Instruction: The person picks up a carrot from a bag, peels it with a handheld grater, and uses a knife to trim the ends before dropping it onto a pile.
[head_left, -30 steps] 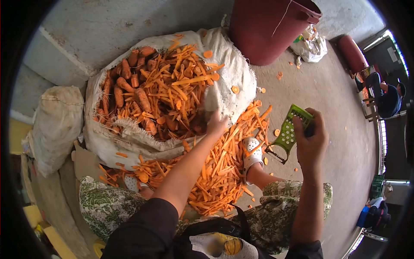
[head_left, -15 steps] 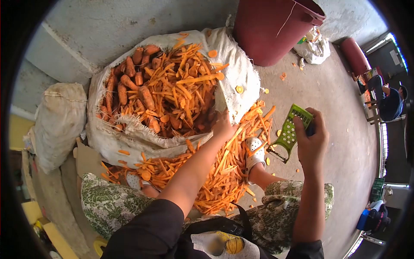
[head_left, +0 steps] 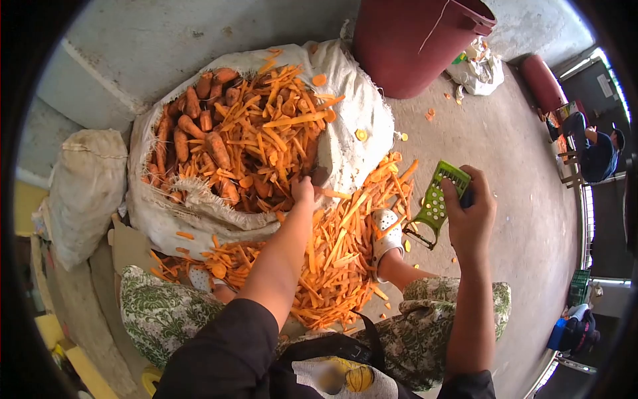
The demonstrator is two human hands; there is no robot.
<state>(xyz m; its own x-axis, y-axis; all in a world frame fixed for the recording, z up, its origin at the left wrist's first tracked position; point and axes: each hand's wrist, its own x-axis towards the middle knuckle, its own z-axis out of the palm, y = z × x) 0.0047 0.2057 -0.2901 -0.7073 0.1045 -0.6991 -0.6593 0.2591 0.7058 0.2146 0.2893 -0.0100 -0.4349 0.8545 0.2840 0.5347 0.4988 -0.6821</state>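
Note:
My right hand [head_left: 473, 211] is closed around a green plastic hand grater [head_left: 433, 205] with round holes and a ridged upper end. The grater is held up over the floor, right of the sack. At the near rim of a white woven sack [head_left: 362, 86], my left hand [head_left: 303, 193] reaches in among the carrots; its fingers are mostly hidden. Whole carrots [head_left: 218, 151] lie on the left in the sack, and cut carrot strips [head_left: 266, 120] on the right. More loose carrot strips [head_left: 335, 272] are heaped on the floor between my feet.
A dark red bin [head_left: 412, 50] stands behind the sack. To the left is a filled pale sack [head_left: 90, 193]. A white plastic bag [head_left: 482, 72] lies near the wall. Another person [head_left: 601, 156] sits at the far right. My white clog [head_left: 385, 236] is beside the strips.
My left hand has moved left along the sack's near rim, and the rim's right part has shifted. The right hand still holds the grater in about the same place.

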